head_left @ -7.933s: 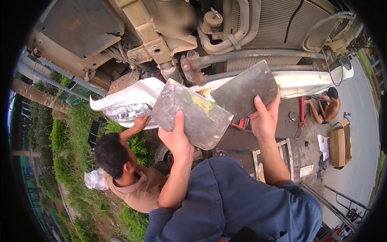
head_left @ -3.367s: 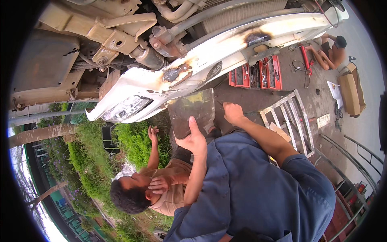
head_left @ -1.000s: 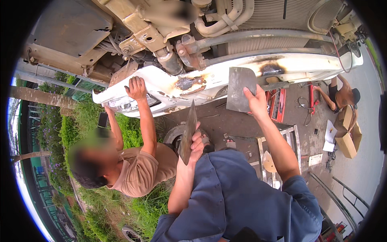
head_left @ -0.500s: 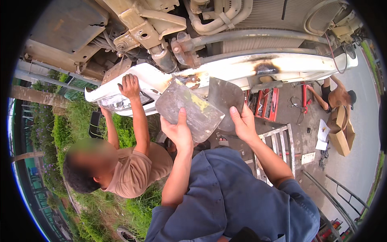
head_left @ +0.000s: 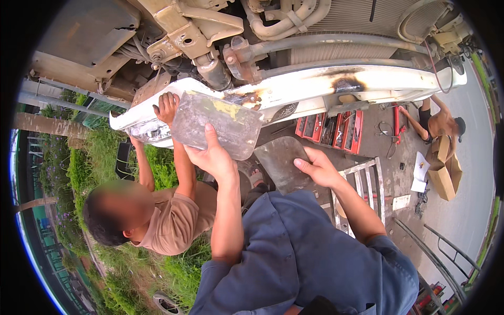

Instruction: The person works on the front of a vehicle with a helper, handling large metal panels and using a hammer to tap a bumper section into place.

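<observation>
My left hand (head_left: 212,155) grips a wide, smeared metal spreader plate (head_left: 216,123) and holds it up against the white vehicle bumper (head_left: 336,84), near a rusty, scorched patch (head_left: 242,98). Lower down, my right hand (head_left: 318,168) holds a second grey metal plate (head_left: 281,163) in front of my blue shirt. Another person in a tan shirt (head_left: 173,223) crouches on my left, with a hand (head_left: 166,107) pressed on the bumper beside the headlight (head_left: 142,129).
Engine parts, hoses and a radiator (head_left: 362,18) fill the area beyond the bumper. A red open toolbox (head_left: 331,127), a metal step ladder (head_left: 362,184) and a cardboard box (head_left: 443,173) lie on the pavement. A third person (head_left: 441,122) sits at right. Grass (head_left: 100,168) borders the left.
My left hand has raised its plate to the bumper and turned it flat toward me. My right hand has dropped its plate lower, away from the bumper. The other person's hand stays on the bumper.
</observation>
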### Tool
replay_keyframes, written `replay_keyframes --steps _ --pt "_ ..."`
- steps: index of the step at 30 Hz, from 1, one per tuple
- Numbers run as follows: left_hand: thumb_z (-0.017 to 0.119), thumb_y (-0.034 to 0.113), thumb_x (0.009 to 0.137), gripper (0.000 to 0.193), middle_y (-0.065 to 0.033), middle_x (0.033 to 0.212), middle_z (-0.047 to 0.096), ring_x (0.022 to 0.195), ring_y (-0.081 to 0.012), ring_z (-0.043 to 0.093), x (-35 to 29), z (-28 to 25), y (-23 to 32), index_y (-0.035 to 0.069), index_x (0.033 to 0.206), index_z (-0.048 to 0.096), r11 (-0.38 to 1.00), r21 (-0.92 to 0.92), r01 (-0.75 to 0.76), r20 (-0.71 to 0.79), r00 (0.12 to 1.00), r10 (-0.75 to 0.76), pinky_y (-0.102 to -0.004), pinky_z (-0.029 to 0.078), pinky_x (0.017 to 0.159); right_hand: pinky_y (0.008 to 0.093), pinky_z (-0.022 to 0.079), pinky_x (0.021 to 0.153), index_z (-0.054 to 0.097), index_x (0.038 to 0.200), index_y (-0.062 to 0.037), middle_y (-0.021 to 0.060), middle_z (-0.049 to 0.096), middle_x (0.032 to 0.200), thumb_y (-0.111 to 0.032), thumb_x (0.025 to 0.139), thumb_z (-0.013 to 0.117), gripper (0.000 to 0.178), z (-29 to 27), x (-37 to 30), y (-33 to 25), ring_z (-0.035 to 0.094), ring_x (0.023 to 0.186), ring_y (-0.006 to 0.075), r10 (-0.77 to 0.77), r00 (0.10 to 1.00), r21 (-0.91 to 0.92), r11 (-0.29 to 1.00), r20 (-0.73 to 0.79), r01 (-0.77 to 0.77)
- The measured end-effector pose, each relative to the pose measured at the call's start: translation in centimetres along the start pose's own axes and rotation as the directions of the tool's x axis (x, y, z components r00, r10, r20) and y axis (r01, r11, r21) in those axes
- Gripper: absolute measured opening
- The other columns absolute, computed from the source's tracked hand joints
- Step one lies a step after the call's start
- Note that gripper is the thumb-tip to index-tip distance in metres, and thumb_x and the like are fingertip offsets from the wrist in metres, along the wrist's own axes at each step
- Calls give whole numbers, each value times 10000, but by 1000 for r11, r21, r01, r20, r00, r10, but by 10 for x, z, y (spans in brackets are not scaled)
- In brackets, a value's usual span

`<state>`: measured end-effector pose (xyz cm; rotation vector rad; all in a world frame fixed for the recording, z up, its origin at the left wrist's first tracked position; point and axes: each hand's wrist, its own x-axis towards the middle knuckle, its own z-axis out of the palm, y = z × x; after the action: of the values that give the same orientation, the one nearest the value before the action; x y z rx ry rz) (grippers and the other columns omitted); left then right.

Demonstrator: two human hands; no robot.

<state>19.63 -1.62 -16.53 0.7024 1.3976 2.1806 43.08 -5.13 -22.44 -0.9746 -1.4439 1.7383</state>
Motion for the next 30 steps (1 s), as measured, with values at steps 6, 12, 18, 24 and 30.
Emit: replay_keyframes --steps 6,12,18,24,30 --pt "664 -4 896 375 -112 1143 633 1005 -186 631 -12 -16 -5 -14 1231 495 955 -127 268 192 951 -242 -336 514 907 202 338 401 570 1078 -48 -11 380 697 -317 1011 487 290 -44 8 18 389 492 60 43 967 962 103 250 -254" --pt "702 23 881 341 -102 1081 646 943 -147 609 -30 -4 -20 -25 1180 544 982 40 185 305 934 -188 -302 487 873 211 354 405 574 1034 -77 -16 391 663 -378 984 475 321 -14 8 45 404 507 75 -216 807 831 40 549 -555" --pt "697 50 888 321 -89 1056 644 921 -134 597 -48 1 7 -51 1159 558 980 198 -37 369 929 -40 -287 485 850 210 332 372 583 1109 -85 -17 395 629 -457 987 428 420 17 14 45 377 476 79 -59 762 765 37 644 -643" --pt "666 24 906 350 -89 1124 635 997 -144 614 -59 -12 20 -13 1222 522 979 5 205 235 951 -201 -299 492 901 221 305 405 610 1189 -117 -7 664 889 -318 895 684 363 0 45 66 557 570 87 590 780 558 726 -207 -401" --pt "634 -39 904 344 -105 1165 619 1032 -165 610 -36 -29 11 2 1224 514 927 -238 288 81 957 -277 -329 492 929 345 556 825 534 1262 -14 109 677 1060 -44 899 660 385 -18 36 39 669 951 200 251 832 549 833 -495 76"
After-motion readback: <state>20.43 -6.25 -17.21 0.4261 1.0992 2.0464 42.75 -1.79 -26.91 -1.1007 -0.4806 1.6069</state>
